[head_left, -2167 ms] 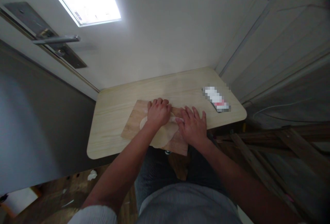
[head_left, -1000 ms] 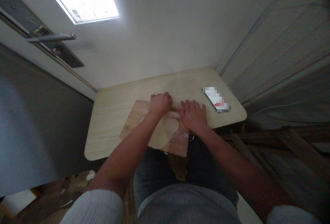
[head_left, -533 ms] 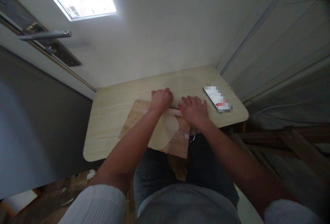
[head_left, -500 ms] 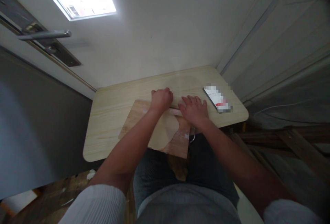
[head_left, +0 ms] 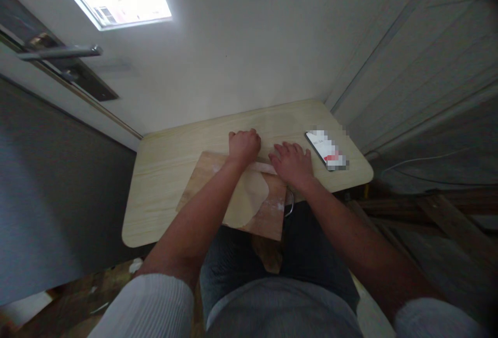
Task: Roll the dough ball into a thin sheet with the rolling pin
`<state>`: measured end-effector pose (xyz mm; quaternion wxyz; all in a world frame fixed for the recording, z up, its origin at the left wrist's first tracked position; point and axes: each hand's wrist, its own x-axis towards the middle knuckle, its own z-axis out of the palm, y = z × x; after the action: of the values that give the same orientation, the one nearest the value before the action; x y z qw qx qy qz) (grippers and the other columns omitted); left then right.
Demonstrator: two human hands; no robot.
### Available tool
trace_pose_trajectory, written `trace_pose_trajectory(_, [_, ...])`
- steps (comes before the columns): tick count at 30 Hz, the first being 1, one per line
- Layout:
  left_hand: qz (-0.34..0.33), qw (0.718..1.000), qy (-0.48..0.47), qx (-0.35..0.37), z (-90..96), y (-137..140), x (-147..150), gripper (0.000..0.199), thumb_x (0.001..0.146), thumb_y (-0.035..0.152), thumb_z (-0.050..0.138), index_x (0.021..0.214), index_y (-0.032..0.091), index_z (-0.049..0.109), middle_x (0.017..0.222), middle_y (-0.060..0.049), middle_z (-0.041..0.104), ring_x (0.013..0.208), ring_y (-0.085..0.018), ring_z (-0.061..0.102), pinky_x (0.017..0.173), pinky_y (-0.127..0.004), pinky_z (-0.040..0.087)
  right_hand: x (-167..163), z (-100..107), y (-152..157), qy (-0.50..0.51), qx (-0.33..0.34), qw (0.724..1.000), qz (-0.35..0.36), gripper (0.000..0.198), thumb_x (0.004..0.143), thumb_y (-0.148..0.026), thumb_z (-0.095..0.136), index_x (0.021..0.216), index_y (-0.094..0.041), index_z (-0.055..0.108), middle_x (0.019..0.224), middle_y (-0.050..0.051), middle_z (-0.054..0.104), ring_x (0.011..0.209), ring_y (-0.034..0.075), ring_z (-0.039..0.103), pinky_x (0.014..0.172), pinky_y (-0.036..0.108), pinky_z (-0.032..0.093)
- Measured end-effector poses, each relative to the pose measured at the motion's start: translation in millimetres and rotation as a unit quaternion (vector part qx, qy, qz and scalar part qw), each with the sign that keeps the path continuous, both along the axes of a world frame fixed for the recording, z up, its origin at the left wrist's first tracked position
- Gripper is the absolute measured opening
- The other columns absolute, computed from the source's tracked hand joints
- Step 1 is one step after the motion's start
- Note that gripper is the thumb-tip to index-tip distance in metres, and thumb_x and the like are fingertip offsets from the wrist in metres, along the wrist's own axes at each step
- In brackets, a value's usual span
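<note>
A flat, pale sheet of dough (head_left: 249, 198) covers much of a wooden cutting board (head_left: 268, 226), and its near edge reaches the board's front. Across the far part of the dough lies a light-coloured rolling pin (head_left: 263, 167). My left hand (head_left: 244, 148) is curled over the pin's left end with the fingers bent under. My right hand (head_left: 292, 164) rests flat at the pin's right end, fingers spread and pointing away from me. Both hands hide the pin's ends. White flour smudges show on the board, and a metal ring handle (head_left: 290, 203) sticks out on its right side.
A pale wood-grain table (head_left: 163, 172) carries the board. On its right side lies a phone (head_left: 326, 150), its screen partly blurred. A white door with a lever handle (head_left: 62, 53) stands behind the table; wooden planks (head_left: 439, 208) lie to the right.
The view has shifted slightly. Both hands stay on the rolling pin in nearly the same place, and the dough looks unchanged.
</note>
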<state>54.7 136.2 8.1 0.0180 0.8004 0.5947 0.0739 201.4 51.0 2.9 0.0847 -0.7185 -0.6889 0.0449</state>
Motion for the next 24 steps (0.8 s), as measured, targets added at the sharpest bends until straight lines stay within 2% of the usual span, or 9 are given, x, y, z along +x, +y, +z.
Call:
trace_pose_trajectory(8, [0.005, 1.000, -0.005, 0.013, 2.2, -11, -6, 0.037, 0.099, 0.032, 0.032, 0.102, 0.015, 0.065, 0.093, -0.014, 0.072, 0.093, -0.027, 0.066, 0.089, -0.042, 0.038, -7, -2, -17, -0.008, 0.022, 1.000, 0.000, 0.048, 0.100, -0.048, 0.034, 0.136, -0.024, 0.056, 0.144, 0.011, 0.053, 0.133, 0.034, 0.040, 0.110, 0.063, 0.022])
trace_pose_trajectory(15, [-0.010, 1.000, -0.016, 0.007, 1.1, -28, -16, 0.041, 0.101, 0.034, 0.027, 0.099, 0.017, 0.064, 0.093, -0.012, 0.071, 0.090, -0.025, 0.064, 0.084, -0.039, 0.041, -20, 0, -47, -0.016, 0.033, 0.999, 0.005, 0.052, 0.103, -0.048, 0.026, 0.138, -0.023, 0.054, 0.145, 0.012, 0.052, 0.135, 0.034, 0.038, 0.110, 0.062, 0.021])
trace_pose_trajectory(24, [-0.074, 0.997, -0.034, -0.014, 0.9, -53, -40, 0.042, 0.102, 0.035, 0.028, 0.095, 0.020, 0.066, 0.103, -0.009, 0.068, 0.100, -0.022, 0.058, 0.087, -0.033, 0.042, -43, 1, -94, -0.015, 0.043, 0.998, 0.030, 0.054, 0.102, -0.046, 0.027, 0.144, -0.019, 0.048, 0.153, 0.013, 0.043, 0.140, 0.034, 0.033, 0.113, 0.061, 0.017])
